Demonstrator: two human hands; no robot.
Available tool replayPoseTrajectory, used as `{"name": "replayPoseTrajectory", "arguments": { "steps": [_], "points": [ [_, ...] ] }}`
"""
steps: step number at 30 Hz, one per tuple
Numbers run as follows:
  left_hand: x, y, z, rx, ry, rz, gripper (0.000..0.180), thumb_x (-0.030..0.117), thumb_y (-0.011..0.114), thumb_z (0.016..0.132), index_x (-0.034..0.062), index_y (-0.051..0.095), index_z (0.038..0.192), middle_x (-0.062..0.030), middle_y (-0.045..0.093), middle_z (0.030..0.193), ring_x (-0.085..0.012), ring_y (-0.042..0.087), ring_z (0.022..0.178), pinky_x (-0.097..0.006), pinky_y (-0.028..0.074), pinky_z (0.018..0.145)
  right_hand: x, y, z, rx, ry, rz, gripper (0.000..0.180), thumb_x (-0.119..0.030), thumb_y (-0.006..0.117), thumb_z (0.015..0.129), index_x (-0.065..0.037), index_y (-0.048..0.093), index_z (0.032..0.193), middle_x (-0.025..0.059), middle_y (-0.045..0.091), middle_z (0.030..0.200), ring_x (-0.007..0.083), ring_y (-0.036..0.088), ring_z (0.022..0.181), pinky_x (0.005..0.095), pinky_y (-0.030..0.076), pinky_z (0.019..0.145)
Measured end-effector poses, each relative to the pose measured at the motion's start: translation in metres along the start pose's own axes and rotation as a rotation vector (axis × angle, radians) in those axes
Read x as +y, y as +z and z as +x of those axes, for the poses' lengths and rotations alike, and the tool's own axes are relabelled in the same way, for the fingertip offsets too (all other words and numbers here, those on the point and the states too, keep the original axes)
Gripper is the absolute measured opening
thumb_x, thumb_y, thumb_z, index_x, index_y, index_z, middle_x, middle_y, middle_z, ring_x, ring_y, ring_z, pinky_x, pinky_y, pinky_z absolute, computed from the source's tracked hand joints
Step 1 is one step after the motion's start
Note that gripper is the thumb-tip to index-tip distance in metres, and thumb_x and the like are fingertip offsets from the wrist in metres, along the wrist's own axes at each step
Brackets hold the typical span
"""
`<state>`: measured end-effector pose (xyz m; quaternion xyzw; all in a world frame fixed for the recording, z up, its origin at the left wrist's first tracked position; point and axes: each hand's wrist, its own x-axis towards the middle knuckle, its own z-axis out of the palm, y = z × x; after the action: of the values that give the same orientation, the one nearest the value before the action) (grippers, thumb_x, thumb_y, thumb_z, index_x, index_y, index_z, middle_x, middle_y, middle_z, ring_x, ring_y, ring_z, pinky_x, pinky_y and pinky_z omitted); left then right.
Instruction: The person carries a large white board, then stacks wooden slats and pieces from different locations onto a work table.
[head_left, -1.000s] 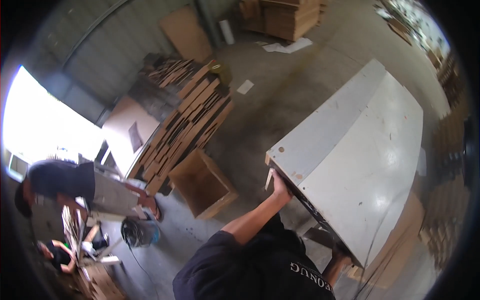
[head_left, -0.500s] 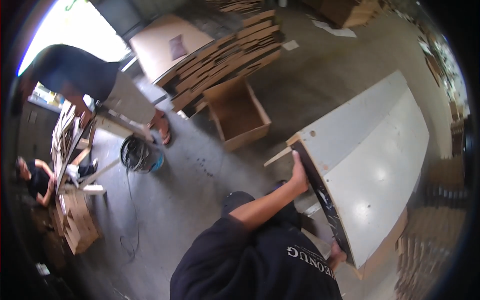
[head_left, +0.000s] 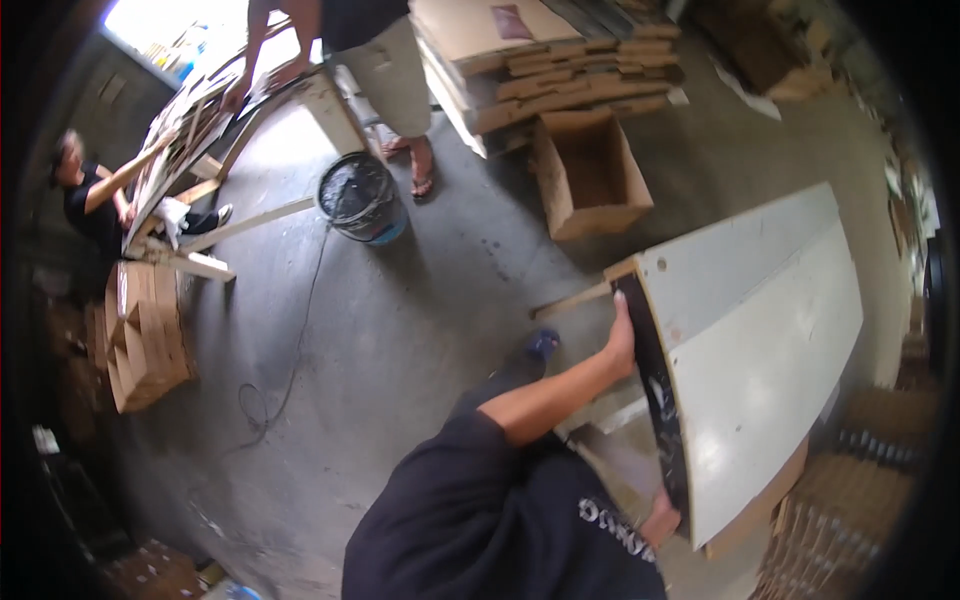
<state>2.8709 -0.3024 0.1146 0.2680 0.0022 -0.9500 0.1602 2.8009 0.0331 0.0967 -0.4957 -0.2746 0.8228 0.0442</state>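
White-topped rectangular wooden worktop [head_left: 760, 380], right of the open brown cardboard box [head_left: 603, 222], grasped along its black edge [head_left: 655, 385] by left hand [head_left: 622, 338] boxward and right hand [head_left: 660, 522] farther off, apparently at a supporting step, likely calling next for even two-handed balance.

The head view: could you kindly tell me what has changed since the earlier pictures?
The bucket and open cardboard box now appear farther up and right; the white-topped piece looks turned clockwise. An arm of the seated co-worker now stretches out. The left hand and right hand remain at the piece's dark edge.
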Motion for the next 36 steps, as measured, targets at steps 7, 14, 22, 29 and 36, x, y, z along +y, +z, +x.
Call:
{"name": "replayPoseTrajectory", "arguments": {
  "steps": [7,14,22,29,36],
  "points": [
    [0.007,-0.101,-0.135,0.050,0.189,-0.009,0.080,0.066,0.013,0.083,0.0039,0.037,0.128,-0.0104,0.048,0.123,-0.0220,0.047,0.112,-0.031,0.033,0.098,-0.011,-0.141,0.007,-0.117,0.039,-0.120,0.045,-0.033,0.036,0.086,-0.003,0.051,0.116,0.0144,0.046,0.125,0.0367,0.041,0.116,0.0578,0.028,0.095],
    [0.035,-0.203,-0.270,-0.096,0.174,-0.101,0.078,0.064,0.015,0.084,0.0052,0.029,0.133,-0.0118,0.038,0.132,-0.0262,0.038,0.120,-0.037,0.027,0.103,0.009,-0.301,-0.063,-0.090,0.007,-0.103,0.044,-0.033,0.037,0.086,-0.003,0.052,0.115,0.0142,0.048,0.124,0.0367,0.042,0.114,0.0575,0.029,0.095],
    [0.079,-0.319,-0.408,-0.059,0.146,-0.122,0.078,0.064,0.012,0.084,0.0047,0.034,0.130,-0.0122,0.044,0.127,-0.0228,0.045,0.114,-0.033,0.034,0.098,0.059,-0.474,-0.171,-0.032,-0.019,-0.076,0.044,-0.033,0.037,0.086,-0.003,0.054,0.113,0.0139,0.049,0.122,0.0366,0.043,0.113,0.0572,0.030,0.094],
    [0.112,-0.401,-0.521,0.065,0.122,-0.016,0.088,0.073,0.013,0.078,0.0065,0.023,0.135,-0.0126,0.033,0.135,-0.0291,0.034,0.123,-0.043,0.026,0.102,0.110,-0.585,-0.261,-0.018,-0.050,-0.007,0.043,-0.032,0.038,0.085,-0.003,0.055,0.112,0.0136,0.051,0.120,0.0365,0.044,0.111,0.0569,0.031,0.093],
    [0.117,-0.534,-0.609,0.130,0.161,0.029,0.089,0.074,0.016,0.077,0.0073,0.024,0.135,-0.0131,0.033,0.135,-0.0294,0.035,0.122,-0.044,0.028,0.100,0.119,-0.741,-0.270,-0.048,0.095,0.007,0.050,-0.040,0.035,0.084,-0.006,0.050,0.117,0.0126,0.046,0.125,0.0354,0.039,0.116,0.0572,0.026,0.095]
  ]
}}
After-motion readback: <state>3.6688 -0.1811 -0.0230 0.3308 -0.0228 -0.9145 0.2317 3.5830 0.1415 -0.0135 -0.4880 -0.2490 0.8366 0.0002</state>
